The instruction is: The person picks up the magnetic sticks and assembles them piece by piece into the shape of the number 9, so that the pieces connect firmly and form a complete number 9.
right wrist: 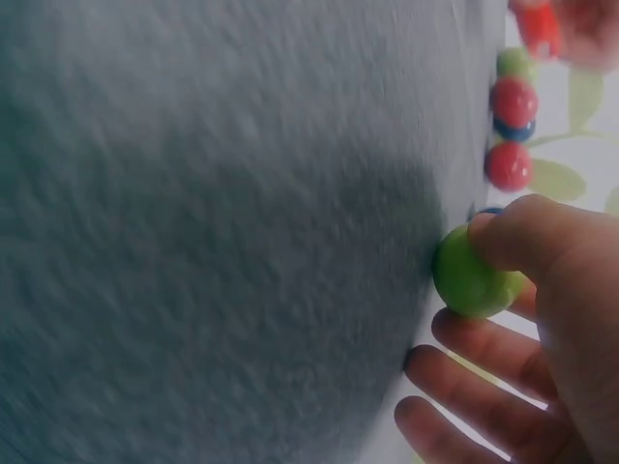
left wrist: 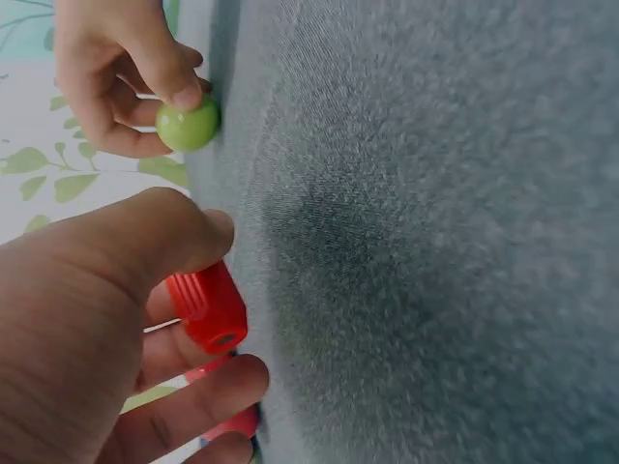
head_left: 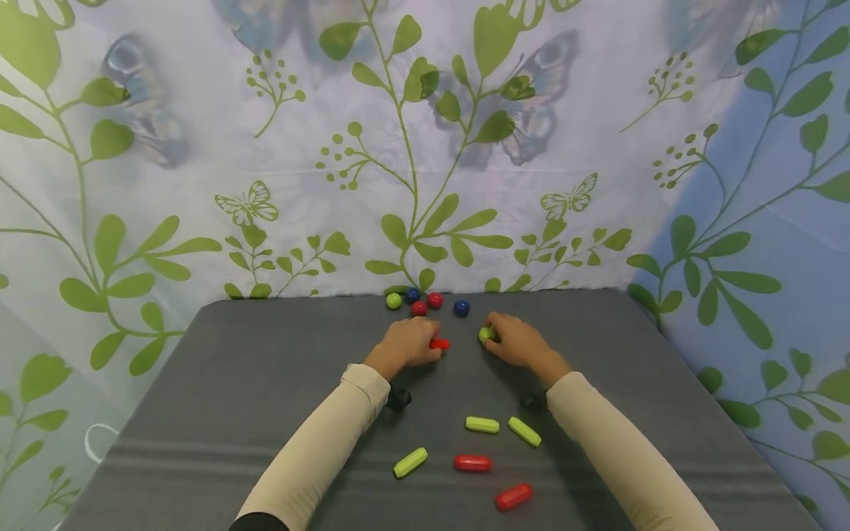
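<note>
Left hand [head_left: 408, 343] pinches a red, ridged, rod-shaped piece [left wrist: 213, 309] between thumb and fingers! Across from it, the right hand [head_left: 521, 341] grips a glossy light-green ball [left wrist: 189, 124], both over the grey cloth-covered worktop [head_left: 232, 369]. Just beyond the hands: another light-green ball [head_left: 394, 301], two shiny red balls [head_left: 434, 300], two dark-blue balls [head_left: 461, 308]. Nearer the person, three yellow-green faceted rods [head_left: 482, 425] and two red ones [head_left: 473, 463].

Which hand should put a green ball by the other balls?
Probably the right hand: it holds a green ball near a blue ball, while the left hand holds a red piece.
</note>
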Demonstrator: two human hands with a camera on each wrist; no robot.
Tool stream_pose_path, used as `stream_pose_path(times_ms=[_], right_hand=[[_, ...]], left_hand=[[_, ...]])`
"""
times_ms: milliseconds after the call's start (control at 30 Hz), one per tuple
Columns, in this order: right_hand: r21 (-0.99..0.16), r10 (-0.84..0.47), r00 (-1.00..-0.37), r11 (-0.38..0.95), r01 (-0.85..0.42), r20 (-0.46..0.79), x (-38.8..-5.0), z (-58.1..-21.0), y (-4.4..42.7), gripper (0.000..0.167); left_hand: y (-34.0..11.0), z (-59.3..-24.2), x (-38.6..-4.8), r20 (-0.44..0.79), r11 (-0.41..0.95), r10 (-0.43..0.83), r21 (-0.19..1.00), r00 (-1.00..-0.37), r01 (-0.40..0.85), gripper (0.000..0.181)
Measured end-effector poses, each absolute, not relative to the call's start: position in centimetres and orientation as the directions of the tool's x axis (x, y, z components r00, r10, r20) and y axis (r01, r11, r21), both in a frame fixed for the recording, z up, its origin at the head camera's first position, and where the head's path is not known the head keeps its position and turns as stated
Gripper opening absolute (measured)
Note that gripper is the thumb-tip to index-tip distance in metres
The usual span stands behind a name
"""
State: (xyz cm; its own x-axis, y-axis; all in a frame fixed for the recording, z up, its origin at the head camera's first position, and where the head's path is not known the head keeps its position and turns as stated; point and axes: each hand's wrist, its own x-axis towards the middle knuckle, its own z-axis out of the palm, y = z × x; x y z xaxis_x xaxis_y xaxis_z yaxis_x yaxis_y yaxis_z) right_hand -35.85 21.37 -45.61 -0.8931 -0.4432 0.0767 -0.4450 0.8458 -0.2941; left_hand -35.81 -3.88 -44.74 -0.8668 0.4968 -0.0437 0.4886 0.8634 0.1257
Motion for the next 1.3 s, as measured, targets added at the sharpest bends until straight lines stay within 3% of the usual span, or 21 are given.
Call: stream_pose_path(times_ms=[400,900,1300], right_hand=[[-0.288,-0.48,-0.873,0.827,-0.483,0.089,-35.3,-46.4,19.1,0.026],[-0.296,-0.49,-0.867,0.819,-0.492,0.087,-35.2,-46.3,18.1,0.027],[-0.294,-0.492,-0.867,0.82,-0.492,0.077,-35.1,-46.0,18.0,0.029]], left_hand=[[-2.6,-44.5,-37.2,-0.007,0.866,0.498,0.061,-0.867,0.496,0.025],[-1.4,-45.1,-37.2,-0.057,0.863,0.505,0.021,-0.861,0.504,0.023],[-1.7,-45.5,-37.2,-0.041,0.866,0.499,0.057,-0.866,0.497,0.02]])
